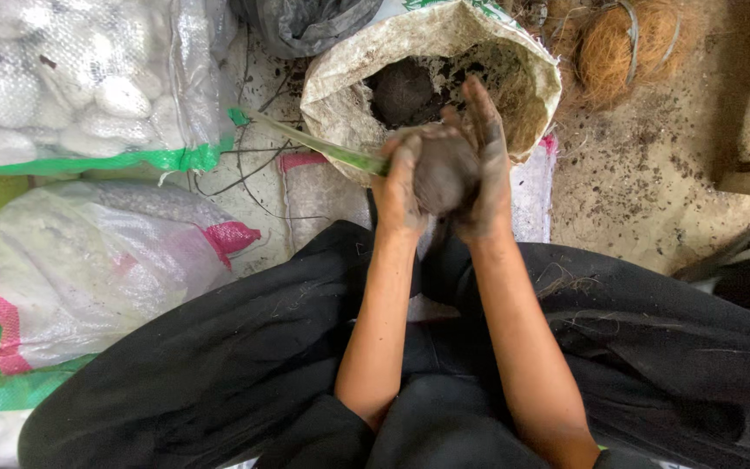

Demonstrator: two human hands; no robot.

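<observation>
Both hands, left hand point(398, 187) and right hand point(488, 165), were clamped together around a dark soil ball point(444, 174), a green leaf point(323, 146) jutting toward ten o'clock, above the open sack point(340, 95). Even, rotating pressure would likely keep it round.

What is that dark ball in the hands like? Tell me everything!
The ball is round, dark brown-grey and looks like damp packed soil. The left hand and right hand, both dirty, press it from each side. A long green leaf pokes out to its left. It is held in front of an open sack of soil.
</observation>
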